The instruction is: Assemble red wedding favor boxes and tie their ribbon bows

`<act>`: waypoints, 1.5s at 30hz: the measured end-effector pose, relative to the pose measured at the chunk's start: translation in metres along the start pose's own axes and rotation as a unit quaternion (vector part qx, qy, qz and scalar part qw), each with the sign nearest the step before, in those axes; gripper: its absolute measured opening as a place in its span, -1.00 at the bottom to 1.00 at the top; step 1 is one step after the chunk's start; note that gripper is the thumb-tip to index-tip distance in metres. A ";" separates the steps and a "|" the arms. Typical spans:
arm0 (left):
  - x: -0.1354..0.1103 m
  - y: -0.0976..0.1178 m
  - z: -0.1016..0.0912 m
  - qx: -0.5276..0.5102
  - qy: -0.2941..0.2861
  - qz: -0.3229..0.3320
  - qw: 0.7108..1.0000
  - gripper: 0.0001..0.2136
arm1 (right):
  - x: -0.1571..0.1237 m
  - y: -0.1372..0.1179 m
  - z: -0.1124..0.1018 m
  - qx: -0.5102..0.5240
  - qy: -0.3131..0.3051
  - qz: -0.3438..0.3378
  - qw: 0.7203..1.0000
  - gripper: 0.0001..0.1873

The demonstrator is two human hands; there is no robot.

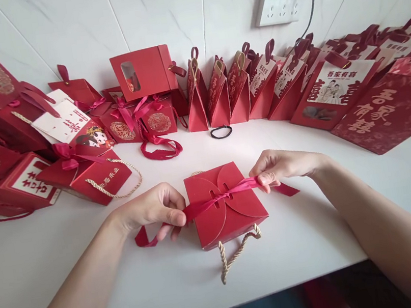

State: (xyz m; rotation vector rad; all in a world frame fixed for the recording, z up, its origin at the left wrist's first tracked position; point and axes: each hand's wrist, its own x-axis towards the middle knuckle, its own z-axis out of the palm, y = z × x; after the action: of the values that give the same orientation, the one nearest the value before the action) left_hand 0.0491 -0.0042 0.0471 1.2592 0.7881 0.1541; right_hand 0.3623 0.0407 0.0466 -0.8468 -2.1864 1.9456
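A red gift box (pixel 210 225) with overlapping rounded top flaps rests on the white table in front of me. Through slots in its lid runs a red ribbon (pixel 202 207), crossed over in a simple tie at the middle. My left hand (pixel 162 209) pinches the ribbon at the box's left side, with a loose tail hanging below. On the right, my right hand (pixel 275 168) grips the other end between thumb and fingers, its tail lying out to the right. The ribbon looks taut between both hands. A twisted gold cord handle (pixel 239 254) droops from the box's near side.
Red boxes with bows, one nearby box (pixel 95 178) with a gold cord, stand on the left. Triangular red boxes (pixel 196 101) line the tiled wall, and larger bags (pixel 392 110) lean at right. A black hair tie (pixel 221 132) lies behind the box. A power strip (pixel 279 1) hangs above.
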 end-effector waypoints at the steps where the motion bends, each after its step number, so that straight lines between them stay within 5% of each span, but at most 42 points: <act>1: 0.000 -0.001 -0.001 0.000 -0.004 -0.002 1.000 -0.58 | -0.001 0.001 -0.001 -0.004 -0.001 0.002 1.000 -0.53; 17: -0.013 0.002 -0.002 0.001 0.012 -0.051 0.999 -0.55 | -0.015 0.001 -0.015 -0.043 -0.034 -0.001 0.999 -0.47; 23: -0.015 0.001 -0.002 0.003 0.020 -0.034 0.999 -0.57 | -0.019 0.001 -0.016 -0.059 -0.032 0.013 0.998 -0.48; 32: -0.006 0.003 -0.003 0.010 -0.058 0.018 0.998 -0.61 | -0.010 0.001 -0.009 -0.027 -0.048 0.027 0.998 -0.49; 37: -0.007 0.008 -0.001 0.062 -0.060 0.053 0.995 -0.60 | -0.005 -0.002 0.003 0.035 -0.068 -0.054 0.996 -0.38; 40: -0.008 0.011 0.005 0.020 -0.095 0.059 0.993 -0.51 | -0.002 -0.008 0.015 0.061 -0.030 -0.094 0.993 -0.41; 45: -0.008 0.011 0.012 -0.023 -0.036 0.061 0.997 -0.68 | 0.000 -0.015 0.025 0.064 0.049 -0.091 0.993 -0.57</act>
State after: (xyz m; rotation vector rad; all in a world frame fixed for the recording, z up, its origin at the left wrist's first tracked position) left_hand 0.0540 -0.0141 0.0612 1.2631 0.6414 0.2232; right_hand 0.3468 0.0182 0.0562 -0.6820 -1.9831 1.8915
